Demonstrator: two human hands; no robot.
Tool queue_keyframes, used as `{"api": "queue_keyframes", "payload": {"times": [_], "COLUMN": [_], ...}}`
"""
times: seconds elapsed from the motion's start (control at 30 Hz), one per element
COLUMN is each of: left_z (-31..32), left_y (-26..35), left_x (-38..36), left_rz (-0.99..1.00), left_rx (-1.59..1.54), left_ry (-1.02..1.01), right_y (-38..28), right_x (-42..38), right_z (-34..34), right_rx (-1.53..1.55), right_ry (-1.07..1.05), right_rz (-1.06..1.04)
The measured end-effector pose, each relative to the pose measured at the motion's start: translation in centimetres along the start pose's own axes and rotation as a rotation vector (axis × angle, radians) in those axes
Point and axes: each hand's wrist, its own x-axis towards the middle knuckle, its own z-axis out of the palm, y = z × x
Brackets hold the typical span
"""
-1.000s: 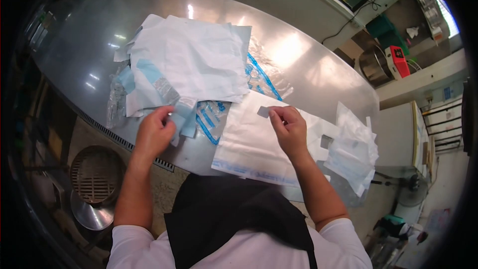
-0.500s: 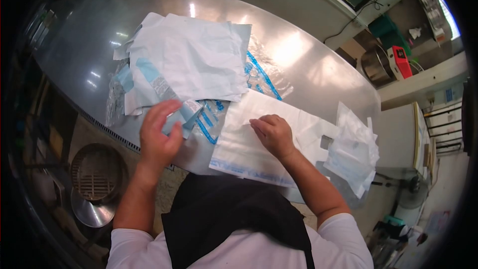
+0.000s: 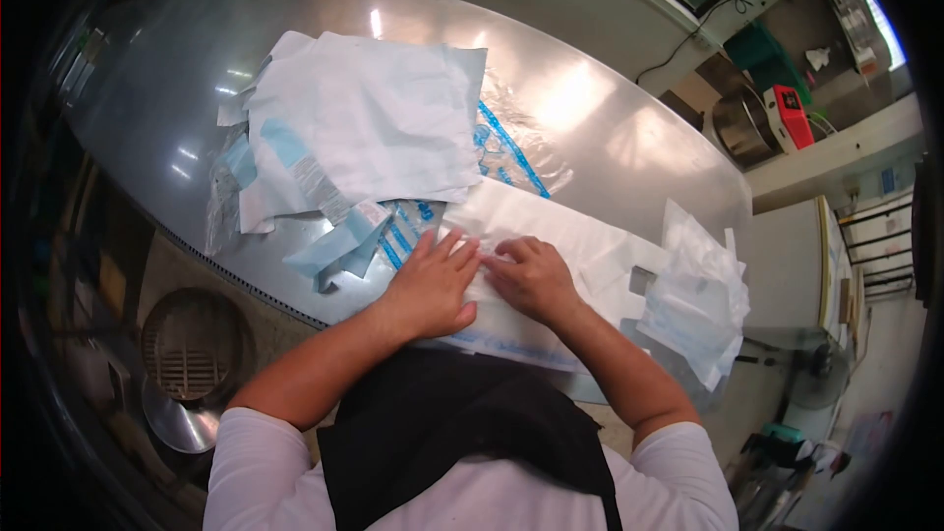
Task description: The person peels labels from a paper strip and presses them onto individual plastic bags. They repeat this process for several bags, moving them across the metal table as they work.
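A white plastic bag [image 3: 590,280] with cut-out handles lies flat on the steel table in front of me. My left hand [image 3: 433,285] rests on its left end, palm down with the fingers stretched out. Just beside it, my right hand [image 3: 531,280] has its fingers bent together in a pinch on the bag's surface. The fingertips of both hands come close to each other. What exactly the right fingers grip is partly hidden.
A pile of white and pale blue plastic sheets [image 3: 369,118] lies at the left on clear wrap with blue print [image 3: 516,152]. Crumpled translucent plastic bags [image 3: 693,300] sit at the table's right end. Below the left edge stands a round metal basket [image 3: 192,344].
My left hand has come down and right, from above the blue scrap onto the white bag. My right hand stays almost in place over the bag.
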Motion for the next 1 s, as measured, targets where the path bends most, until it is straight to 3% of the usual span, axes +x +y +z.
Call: {"api": "queue_keyframes", "payload": {"times": [0.2,0.3,0.4,0.47,0.6,0.67,0.97,1.0], "left_z": [0.0,0.3,0.4,0.6,0.6,1.0,1.4,1.5], "left_y": [0.0,0.1,-0.2,-0.1,-0.1,-0.5,1.3,1.5], "left_x": [-0.1,-0.4,-0.8,-1.4,-4.0,-5.5,-7.8,-7.8], "left_rz": [-0.014,0.002,0.012,0.013,-0.049,-0.202,-0.22,-0.224], "left_rx": [0.041,0.086,0.094,0.046,-0.101,-0.171,-0.227,-0.228], "left_ry": [-0.045,-0.067,-0.048,0.024,0.221,0.308,0.337,0.339], "right_y": [-0.8,-0.9,-0.1,0.4,0.6,0.2,-2.0,-2.4], "right_x": [0.0,1.2,1.3,1.6,-0.6,-2.1,-2.8,-2.6], "right_z": [-1.8,-1.2,-0.5,-1.0,-1.8,-1.3,-0.5,-0.9], "right_rx": [0.059,-0.083,-0.205,-0.263,-0.248,-0.266,-0.2,0.0], "right_ry": [-0.127,-0.058,-0.13,-0.052,0.029,-0.018,0.077,0.113], "right_rz": [0.107,0.096,0.106,0.269,0.372,0.387,0.235,0.288]}}
